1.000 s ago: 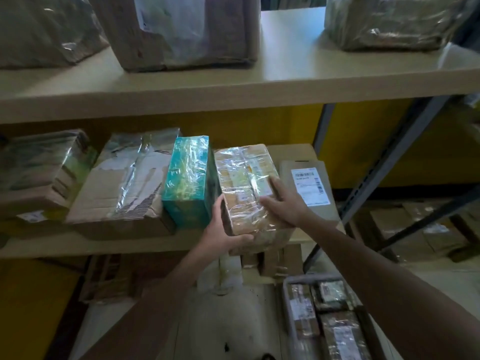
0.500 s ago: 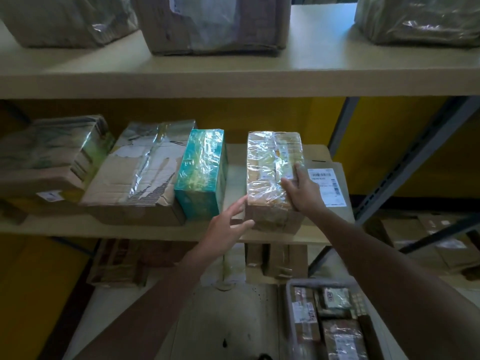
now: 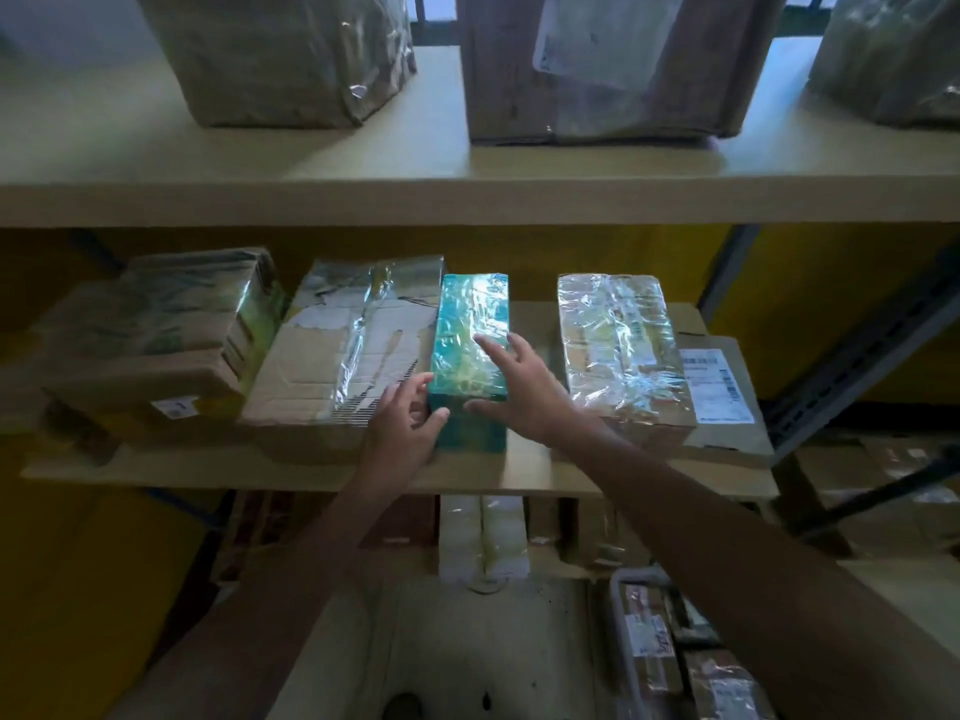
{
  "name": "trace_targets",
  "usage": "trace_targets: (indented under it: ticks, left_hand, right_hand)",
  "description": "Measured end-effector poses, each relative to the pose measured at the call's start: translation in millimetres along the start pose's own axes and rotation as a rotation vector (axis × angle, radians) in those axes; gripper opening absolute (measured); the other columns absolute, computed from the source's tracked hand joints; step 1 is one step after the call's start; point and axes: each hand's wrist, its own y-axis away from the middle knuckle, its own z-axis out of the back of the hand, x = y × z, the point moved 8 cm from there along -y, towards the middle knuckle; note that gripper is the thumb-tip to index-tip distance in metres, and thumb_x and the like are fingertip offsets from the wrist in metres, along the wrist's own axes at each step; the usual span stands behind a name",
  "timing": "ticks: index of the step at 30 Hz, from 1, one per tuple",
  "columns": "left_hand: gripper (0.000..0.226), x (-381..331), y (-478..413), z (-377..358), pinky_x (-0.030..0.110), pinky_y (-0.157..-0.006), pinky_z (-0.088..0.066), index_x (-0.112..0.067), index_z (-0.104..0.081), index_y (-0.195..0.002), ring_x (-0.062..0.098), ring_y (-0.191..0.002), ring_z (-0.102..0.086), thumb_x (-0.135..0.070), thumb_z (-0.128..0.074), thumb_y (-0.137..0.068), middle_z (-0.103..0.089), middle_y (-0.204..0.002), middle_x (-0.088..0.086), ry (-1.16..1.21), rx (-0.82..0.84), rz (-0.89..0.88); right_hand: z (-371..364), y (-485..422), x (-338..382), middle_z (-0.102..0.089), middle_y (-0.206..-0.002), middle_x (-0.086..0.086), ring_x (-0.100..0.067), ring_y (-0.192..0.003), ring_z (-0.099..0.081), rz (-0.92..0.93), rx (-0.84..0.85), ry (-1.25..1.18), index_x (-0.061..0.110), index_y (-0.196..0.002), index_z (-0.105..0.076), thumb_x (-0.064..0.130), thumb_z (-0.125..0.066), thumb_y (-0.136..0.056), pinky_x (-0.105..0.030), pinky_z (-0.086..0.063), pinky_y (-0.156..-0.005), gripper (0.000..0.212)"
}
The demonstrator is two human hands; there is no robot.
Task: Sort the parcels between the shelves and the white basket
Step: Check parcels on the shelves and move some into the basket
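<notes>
A: Head view: why both hands on the teal parcel (image 3: 471, 330), frame centre?
B: Left hand (image 3: 402, 428) and right hand (image 3: 519, 392) bracket it loosely, likely to lift it; white basket (image 3: 621, 615) waits lower right.

No text, brand name or number is legible on any item. The flat grey parcel (image 3: 724, 402) at the right end of the middle shelf (image 3: 311, 472) carries a white shipping label (image 3: 714, 384) with barcodes; its printing is too small to read. The clear-wrapped brown parcel (image 3: 621, 350) beside it shows a barcode strip under the film, unreadable. A small white sticker (image 3: 174, 407) sits on the front of the leftmost box (image 3: 150, 350), blank to the eye. Labels on parcels in the white basket (image 3: 621, 636) are blurred.
</notes>
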Motion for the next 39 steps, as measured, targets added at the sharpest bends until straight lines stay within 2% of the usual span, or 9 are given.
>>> trace_targets:
  ticks: [4, 8, 12, 16, 23, 28, 32, 35, 39]
  left_hand:
    - [0.048, 24.8, -4.1, -4.0, 0.007, -0.074, -0.042, -0.023, -0.047, -0.129, 0.012, -0.110, -0.053, -0.014, -0.063, -0.085, -0.056, -0.121, -0.004, 0.157, 0.226, 0.042]
    - [0.050, 34.2, -6.3, -2.6, 0.013, -0.077, -0.041, -0.026, -0.044, -0.131, 0.009, -0.110, -0.052, -0.019, -0.062, -0.085, -0.057, -0.126, -0.005, 0.136, 0.311, 0.021]
    - [0.051, 25.2, -6.0, 1.8, 0.005, -0.062, -0.042, -0.024, -0.044, -0.132, 0.008, -0.103, -0.054, -0.018, -0.063, -0.085, -0.056, -0.126, -0.005, 0.097, 0.321, -0.049]
    - [0.057, 13.8, -7.3, 7.7, 0.018, -0.073, -0.046, -0.021, -0.045, -0.131, 0.011, -0.097, -0.057, -0.013, -0.069, -0.080, -0.056, -0.129, 0.002, 0.100, 0.256, -0.064]
    - [0.099, -31.0, -6.2, 12.1, 0.041, -0.099, -0.035, -0.028, -0.024, -0.142, 0.026, -0.129, -0.032, -0.031, -0.082, -0.063, -0.035, -0.145, 0.004, -0.077, 0.163, -0.243]
    - [0.101, -55.8, 1.8, 18.5, 0.049, -0.099, -0.040, -0.039, -0.032, -0.129, 0.021, -0.124, -0.039, -0.052, -0.084, -0.044, -0.044, -0.133, 0.000, -0.077, 0.160, -0.242]
    - [0.084, -58.0, 10.0, 12.4, 0.024, -0.073, -0.050, -0.045, -0.042, -0.108, 0.000, -0.094, -0.058, -0.067, -0.079, -0.036, -0.059, -0.102, -0.024, 0.306, 0.299, -0.066]
    - [0.077, -47.3, 16.5, 0.5, 0.023, -0.066, -0.051, -0.048, -0.042, -0.107, 0.002, -0.095, -0.060, -0.081, -0.064, -0.041, -0.060, -0.111, -0.016, 0.589, 0.321, 0.074]
    - [0.087, -29.4, 22.2, -9.6, 0.047, -0.082, -0.053, -0.034, -0.045, -0.117, 0.021, -0.106, -0.061, -0.086, -0.056, -0.048, -0.060, -0.121, -0.001, 0.737, 0.313, 0.199]
  right_hand:
    - [-23.9, -7.5, -0.6, 0.007, -0.156, -0.020, -0.039, -0.136, -0.031, -0.136, -0.016, 0.021, 0.027, -0.150, -0.015, 0.026, -0.076, -0.077, -0.040, -0.031, -0.112, 0.095]
    - [-26.5, -9.7, -2.9, 0.008, -0.157, -0.018, -0.036, -0.138, -0.029, -0.195, -0.102, -0.019, 0.027, -0.150, -0.016, 0.019, -0.071, -0.081, -0.037, -0.029, -0.112, 0.088]
    - [-3.5, 0.6, -6.5, -0.030, -0.143, -0.011, -0.026, -0.130, -0.037, -0.178, -0.166, -0.248, 0.020, -0.145, -0.033, 0.016, -0.074, -0.077, -0.028, -0.047, -0.095, 0.080]
    - [48.4, 11.0, -18.9, -0.056, -0.114, 0.003, 0.000, -0.091, -0.058, -0.239, -0.215, -0.662, 0.018, -0.136, -0.049, 0.015, -0.077, -0.074, -0.007, -0.050, -0.062, 0.068]
    - [102.7, 31.5, -31.9, -0.073, -0.089, 0.004, -0.021, -0.090, -0.067, -0.346, -0.162, -0.888, 0.028, -0.098, -0.068, 0.036, -0.068, -0.080, -0.032, -0.059, -0.068, 0.020]
    - [109.9, 41.0, -27.7, -0.066, -0.100, -0.006, -0.021, -0.095, -0.067, -0.397, -0.028, -0.894, 0.021, -0.107, -0.061, 0.063, -0.043, -0.085, -0.032, -0.056, -0.072, 0.050]
    - [122.8, 43.9, -37.5, -0.060, -0.091, -0.012, -0.022, -0.089, -0.058, -0.421, -0.077, -0.947, 0.010, -0.119, -0.058, 0.067, -0.025, -0.089, -0.038, -0.049, -0.083, 0.073]
    - [117.9, 41.5, -26.4, -0.061, -0.109, -0.005, -0.021, -0.103, -0.057, -0.390, -0.025, -0.837, 0.020, -0.109, -0.060, 0.060, -0.040, -0.088, -0.045, -0.046, -0.089, 0.049]
    - [103.1, 39.4, -15.5, -0.065, -0.097, -0.002, -0.022, -0.089, -0.064, -0.343, 0.001, -0.919, 0.017, -0.094, -0.056, 0.047, -0.068, -0.072, -0.036, -0.054, -0.067, 0.039]
